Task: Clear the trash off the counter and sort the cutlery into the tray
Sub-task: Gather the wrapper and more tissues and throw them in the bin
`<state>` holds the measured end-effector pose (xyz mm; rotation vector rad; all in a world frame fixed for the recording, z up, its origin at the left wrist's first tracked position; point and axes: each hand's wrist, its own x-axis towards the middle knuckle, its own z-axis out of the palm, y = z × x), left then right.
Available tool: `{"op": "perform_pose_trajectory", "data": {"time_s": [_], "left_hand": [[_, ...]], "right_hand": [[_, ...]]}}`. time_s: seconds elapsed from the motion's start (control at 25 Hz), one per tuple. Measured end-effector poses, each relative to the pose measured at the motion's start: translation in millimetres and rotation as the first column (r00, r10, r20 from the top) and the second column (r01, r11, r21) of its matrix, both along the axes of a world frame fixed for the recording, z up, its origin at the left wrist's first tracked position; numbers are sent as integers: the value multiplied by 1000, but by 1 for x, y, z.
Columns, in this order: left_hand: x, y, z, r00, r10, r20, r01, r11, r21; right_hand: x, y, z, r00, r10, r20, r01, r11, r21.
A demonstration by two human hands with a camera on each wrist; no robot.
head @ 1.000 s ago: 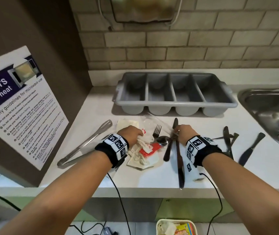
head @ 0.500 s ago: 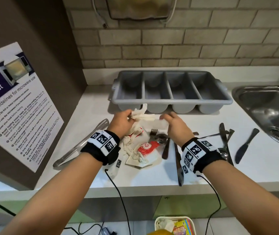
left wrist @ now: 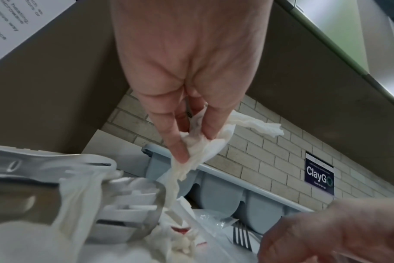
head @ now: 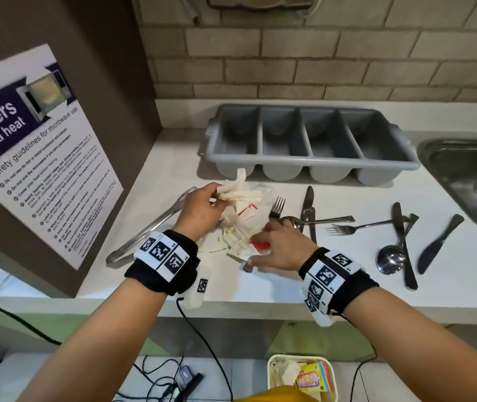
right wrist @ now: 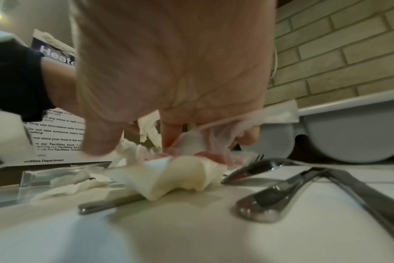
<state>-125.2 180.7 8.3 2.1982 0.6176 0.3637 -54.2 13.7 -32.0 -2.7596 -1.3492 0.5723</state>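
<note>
White tissue [left wrist: 198, 147] pinched in left fingers [left wrist: 177, 142] — right hand [head: 278, 250] grasping the trash pile [head: 238, 237].

Crumpled white napkins [head: 238, 192] (partly lifted), scattered cutlery [head: 399, 227], empty grey tray [head: 312, 166]

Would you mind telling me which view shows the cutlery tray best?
The head view: the whole tray shows, with all four compartments empty. The left wrist view shows only part of its near side from below; the right wrist view shows just two rounded ends.

Scattered cutlery [head: 399, 227] fronting tray [head: 312, 166]
</note>
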Motion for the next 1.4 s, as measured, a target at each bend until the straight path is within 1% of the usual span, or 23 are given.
{"op": "perform_pose_trajectory", "data": {"time_s": [0.12, 0.2, 0.32, 0.4, 0.48, 0.56, 0.6, 0.64, 0.72, 0.8, 0.96, 1.08, 1.24, 1.32, 1.4], "left_hand": [[-4, -1, -4, 1000, -1, -13, 1, 999, 46], [-5, -1, -8, 1000, -20, -18, 20, 1000, 20], [-5, -1, -8, 999, -30, -12, 30, 1000, 3], [-5, 0, -8, 1000, -16, -11, 16, 1000, -4], [-5, 0, -6, 1000, 3, -5, -3, 999, -41], [-6, 2, -4, 999, 22, 42, -16, 989, -147], [-6, 4, -3, 998, 31, 57, -21, 988, -156], [-6, 5, 0, 997, 33, 66, -24, 992, -122], [-6, 8, 6, 993, 46, 105, -37, 995, -89], [-5, 9, 14, 985, 53, 161, -35, 993, -115], [-4, 5, 23, 977, 45, 207, -17, 990, -137], [-1, -6, 30, 971, 30, 236, 7, 988, -154], [4, -26, 41, 950, 23, 311, 35, 983, -180], [8, -36, 42, 953, 15, 303, 33, 988, -152], [9, -50, 41, 962, 30, 272, 19, 984, -177]], "right_hand": [[-3, 1, -3, 997, -74, 14, 74, 997, -3], [-5, 2, -3, 992, -116, 43, 116, 993, 15], [-2, 5, -4, 982, -185, 44, 178, 974, 140], [3, 6, -4, 968, -252, -1, 245, 941, 233], [6, 6, -3, 948, -319, -24, 313, 908, 279], [8, 3, 1, 938, -346, -12, 332, 889, 314], [7, 2, 4, 936, -352, -5, 333, 881, 336], [7, 1, 8, 934, -358, -1, 334, 869, 365], [7, -2, 19, 930, -368, -8, 335, 836, 434], [7, -7, 30, 920, -392, -5, 341, 794, 503], [6, -24, 49, 892, -451, 11, 353, 712, 608], [7, -39, 58, 868, -495, -38, 396, 644, 654], [13, -61, 65, 850, -521, -74, 400, 549, 733], [19, -74, 63, 838, -528, -138, 445, 514, 734], [23, -88, 62, 812, -538, -227, 524, 499, 691]]}}
